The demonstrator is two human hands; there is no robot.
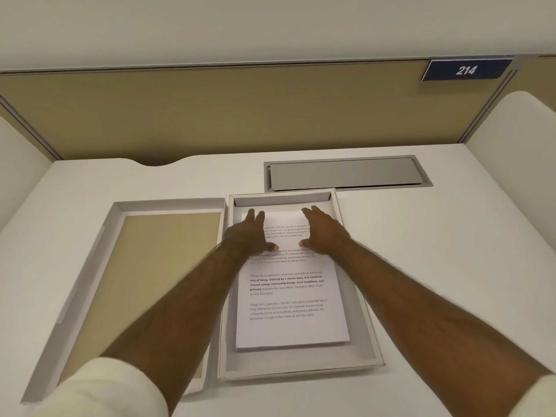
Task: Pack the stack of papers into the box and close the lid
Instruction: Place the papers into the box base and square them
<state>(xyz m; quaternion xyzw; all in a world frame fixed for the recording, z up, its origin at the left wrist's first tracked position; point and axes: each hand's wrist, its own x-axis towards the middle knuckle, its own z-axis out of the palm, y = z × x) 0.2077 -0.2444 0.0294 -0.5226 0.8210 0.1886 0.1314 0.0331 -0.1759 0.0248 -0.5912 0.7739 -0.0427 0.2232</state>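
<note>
A white stack of printed papers (288, 311) lies flat inside the shallow white box (301, 370) in the middle of the desk. My left hand (249, 236) and my right hand (323, 233) rest palm-down on the far half of the stack, fingers spread and pointing away from me, thumbs turned toward each other. Neither hand grips anything. The box lid (90, 266) lies upside down to the left of the box, its tan inside facing up, and my left forearm crosses over its near right corner.
A grey cable hatch (346, 174) is set into the desk just behind the box. Tan partition panels (210, 115) wall the back and sides of the white desk (451, 266). A blue sign reading 214 (465, 70) hangs at the upper right.
</note>
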